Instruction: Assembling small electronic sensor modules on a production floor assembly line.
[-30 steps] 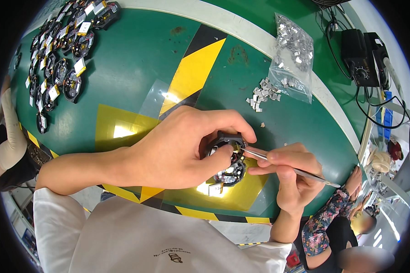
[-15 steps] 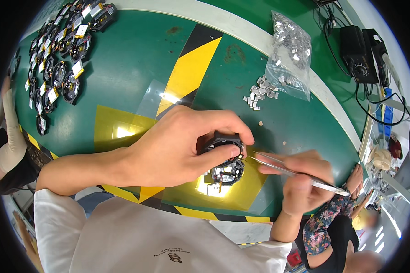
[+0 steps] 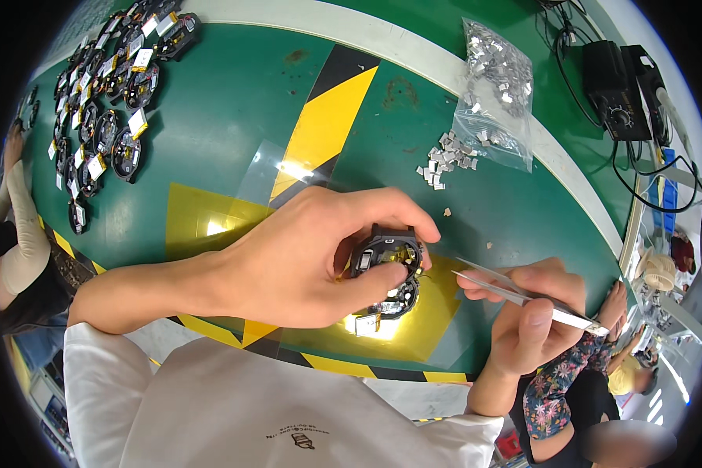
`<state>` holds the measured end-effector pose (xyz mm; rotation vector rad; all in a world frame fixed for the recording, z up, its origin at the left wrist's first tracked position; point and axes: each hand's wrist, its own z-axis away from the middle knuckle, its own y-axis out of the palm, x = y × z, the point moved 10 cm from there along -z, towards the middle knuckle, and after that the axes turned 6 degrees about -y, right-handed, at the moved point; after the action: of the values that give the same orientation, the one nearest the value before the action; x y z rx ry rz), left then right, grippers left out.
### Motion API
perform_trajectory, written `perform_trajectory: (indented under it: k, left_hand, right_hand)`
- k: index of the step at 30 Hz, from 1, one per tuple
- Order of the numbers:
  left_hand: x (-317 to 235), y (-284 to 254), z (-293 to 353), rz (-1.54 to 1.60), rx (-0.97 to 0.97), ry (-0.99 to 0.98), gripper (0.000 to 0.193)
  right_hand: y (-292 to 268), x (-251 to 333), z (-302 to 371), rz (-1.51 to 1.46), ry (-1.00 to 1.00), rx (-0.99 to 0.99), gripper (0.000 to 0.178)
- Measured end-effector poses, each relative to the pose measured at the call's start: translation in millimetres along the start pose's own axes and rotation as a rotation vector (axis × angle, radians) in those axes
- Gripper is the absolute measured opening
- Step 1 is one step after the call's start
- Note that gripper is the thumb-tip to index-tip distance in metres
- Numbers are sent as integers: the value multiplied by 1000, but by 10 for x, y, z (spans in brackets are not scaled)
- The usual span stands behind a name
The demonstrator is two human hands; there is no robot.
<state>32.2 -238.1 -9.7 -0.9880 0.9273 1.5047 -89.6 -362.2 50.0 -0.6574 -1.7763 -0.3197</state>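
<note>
My left hand (image 3: 312,265) grips a round black watch case (image 3: 378,243) between fingers and thumb, its open inside with small parts facing up. Below it, a second open watch case (image 3: 402,303) lies on the yellow film, partly hidden by my thumb, beside a small white battery pack (image 3: 367,324). My right hand (image 3: 534,316) holds metal tweezers (image 3: 503,287) to the right of the cases. Their tips are apart from each other and touch nothing; I see no part between them.
Many similar watch cases (image 3: 127,154) with white batteries crowd the far left. Small silvery pieces (image 3: 446,161) lie beside a clear plastic bag (image 3: 498,86) of more. A black box with a dial (image 3: 618,113) stands far right. Another person's hand (image 3: 612,306) rests at the right edge.
My right hand has drawn the tweezers rightward, away from the watch case, and their tips have spread. The held case has tilted, showing more of its inside.
</note>
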Motion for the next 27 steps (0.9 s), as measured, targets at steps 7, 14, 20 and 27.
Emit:
perform_trajectory:
  k: [7, 14, 20, 27]
  left_hand:
    - [47, -15, -6, 29, -16, -2, 40]
    - [45, -49, -7, 66, -44, 61, 42]
    - [27, -47, -10, 30, -47, 49, 39]
    - [98, -52, 2, 105, -67, 8, 37]
  right_hand:
    - [429, 335, 21, 275, -396, 277, 23]
    - [609, 335, 57, 522, -495, 353, 26]
    - [664, 372, 93, 597, -547, 351, 24]
    - [681, 336, 99, 620, -541, 357, 28]
